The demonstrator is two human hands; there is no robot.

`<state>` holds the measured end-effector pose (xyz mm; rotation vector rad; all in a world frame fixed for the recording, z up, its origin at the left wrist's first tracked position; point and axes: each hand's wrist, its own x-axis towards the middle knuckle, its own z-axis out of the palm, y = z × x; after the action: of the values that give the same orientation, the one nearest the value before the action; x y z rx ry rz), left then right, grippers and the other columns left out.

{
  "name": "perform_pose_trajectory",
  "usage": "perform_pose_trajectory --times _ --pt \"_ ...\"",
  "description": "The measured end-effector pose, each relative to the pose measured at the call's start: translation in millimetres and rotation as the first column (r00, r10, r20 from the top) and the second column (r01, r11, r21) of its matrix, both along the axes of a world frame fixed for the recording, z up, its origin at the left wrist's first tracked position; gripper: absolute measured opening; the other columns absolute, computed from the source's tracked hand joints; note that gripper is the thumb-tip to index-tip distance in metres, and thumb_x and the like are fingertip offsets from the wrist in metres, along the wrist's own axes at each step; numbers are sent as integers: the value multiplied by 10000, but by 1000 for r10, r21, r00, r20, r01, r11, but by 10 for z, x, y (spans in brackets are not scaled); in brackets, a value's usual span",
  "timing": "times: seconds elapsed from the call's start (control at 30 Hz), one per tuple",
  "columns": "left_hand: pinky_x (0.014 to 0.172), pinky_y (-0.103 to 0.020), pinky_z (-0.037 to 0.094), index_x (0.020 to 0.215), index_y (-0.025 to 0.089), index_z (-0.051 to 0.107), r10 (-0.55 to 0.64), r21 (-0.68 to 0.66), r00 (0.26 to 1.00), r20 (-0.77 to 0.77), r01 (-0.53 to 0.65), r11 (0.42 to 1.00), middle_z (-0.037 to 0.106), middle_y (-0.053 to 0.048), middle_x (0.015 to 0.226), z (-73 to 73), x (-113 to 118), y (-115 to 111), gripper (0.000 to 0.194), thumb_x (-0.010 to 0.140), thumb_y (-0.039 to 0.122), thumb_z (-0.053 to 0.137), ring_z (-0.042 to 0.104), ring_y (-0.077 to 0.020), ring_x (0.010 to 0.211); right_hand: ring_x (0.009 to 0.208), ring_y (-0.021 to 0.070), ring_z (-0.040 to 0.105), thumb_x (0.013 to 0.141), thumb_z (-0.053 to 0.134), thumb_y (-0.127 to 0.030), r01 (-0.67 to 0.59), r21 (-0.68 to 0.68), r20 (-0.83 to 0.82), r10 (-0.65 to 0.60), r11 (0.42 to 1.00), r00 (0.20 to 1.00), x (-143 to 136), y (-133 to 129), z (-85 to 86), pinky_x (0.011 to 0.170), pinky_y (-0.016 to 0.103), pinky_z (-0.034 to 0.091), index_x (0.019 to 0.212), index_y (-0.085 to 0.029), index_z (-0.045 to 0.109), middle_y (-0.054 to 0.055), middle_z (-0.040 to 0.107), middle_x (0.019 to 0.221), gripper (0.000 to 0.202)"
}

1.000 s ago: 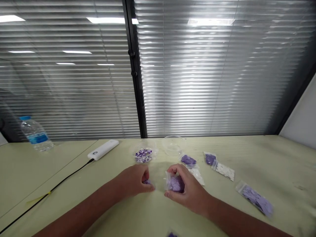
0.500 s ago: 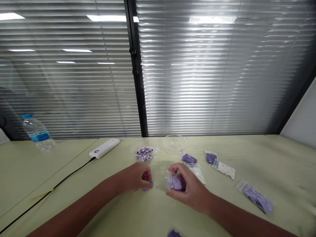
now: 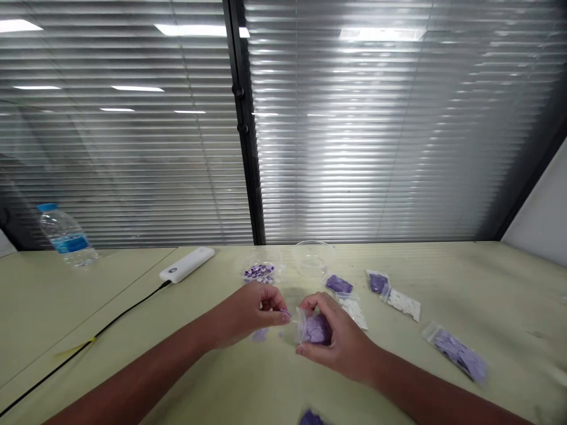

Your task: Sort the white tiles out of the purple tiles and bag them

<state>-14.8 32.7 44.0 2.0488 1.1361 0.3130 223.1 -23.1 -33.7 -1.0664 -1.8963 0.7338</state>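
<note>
My right hand (image 3: 339,342) is wrapped round a small clear zip bag (image 3: 315,328) of light purple pieces, its mouth facing left. Just left of that mouth, my left hand (image 3: 261,310) pinches a small purple piece (image 3: 286,313). Below my left fingers, a few light purple pieces (image 3: 260,334) lie on the table. Behind my left hand stands a clear round container (image 3: 259,271) with shiny purple and white bits. A second clear round container (image 3: 313,258) is to its right.
Bags of purple (image 3: 339,284) and white pieces (image 3: 352,308) lie behind my right hand, with several more to the right (image 3: 460,354). A dark purple bag (image 3: 311,418) is at the near edge. Left are a white power bank (image 3: 187,265), black cable (image 3: 128,319) and water bottle (image 3: 68,236).
My left hand has moved right and slightly up, from the loose pieces on the table to near the bag's mouth, with a piece between its fingers. My right hand has hardly moved.
</note>
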Motion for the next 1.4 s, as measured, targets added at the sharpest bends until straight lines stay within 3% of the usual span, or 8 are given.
perform_pose_trajectory --times 0.1,0.27,0.47,0.77,1.07,1.17,1.23,1.4 --pt "545 -228 325 848 189 760 51 46 998 47 -53 998 507 44 659 13 92 -89 339 807 525 764 425 -125 614 959 224 562 740 856 -287 -14 37 19 13 999 1000 0 2 0 790 313 436 1146 -261 597 17 594 1069 482" --pt "560 -233 323 823 198 778 114 77 989 93 -121 990 600 36 696 -87 179 -153 265 783 460 781 419 -123 619 946 222 560 742 873 -319 -12 75 30 9 997 1000 -4 9 -20 788 314 428 1123 -259 599 16 598 1048 473" --pt "521 -231 273 775 182 766 185 112 976 112 -198 974 508 51 586 -199 237 -185 265 766 446 778 364 -107 548 966 226 567 737 869 -282 14 98 34 -18 995 999 -21 -6 -4 815 331 441 1116 -250 588 20 607 1065 473" --pt "529 -239 282 822 200 798 221 138 962 158 -244 960 617 26 651 -219 273 -203 321 779 517 776 388 -119 566 948 233 549 752 851 -265 94 135 60 -103 986 993 -74 21 -7 829 365 427 1057 -245 587 16 616 1020 404" --pt "557 -257 310 775 216 789 250 169 957 144 -273 947 608 27 626 -227 342 -303 281 788 497 775 442 -143 594 942 228 566 786 850 -286 53 172 66 -66 984 996 -94 2 -12 816 354 415 1055 -250 591 9 638 1011 375" --pt "640 -274 407 767 236 782 191 237 972 138 -219 946 715 18 742 -232 345 -327 189 805 421 790 571 -175 692 938 214 568 756 859 -249 36 148 18 -40 988 999 -102 5 -6 823 339 424 1041 -247 584 0 631 1011 396" --pt "723 -289 444 763 250 774 94 340 990 107 -125 932 756 26 810 -217 344 -342 138 815 370 814 629 -191 782 900 196 561 730 865 -230 15 91 -40 -11 996 999 -114 -2 9 789 313 433 1005 -242 577 -12 611 976 399" --pt "680 -307 397 840 270 760 -200 565 971 -128 237 790 779 53 863 -100 319 -398 127 938 351 749 612 -180 792 794 145 530 663 906 -220 -172 -82 -270 144 982 952 -150 -51 66 708 253 439 1025 -254 550 -55 559 901 509"
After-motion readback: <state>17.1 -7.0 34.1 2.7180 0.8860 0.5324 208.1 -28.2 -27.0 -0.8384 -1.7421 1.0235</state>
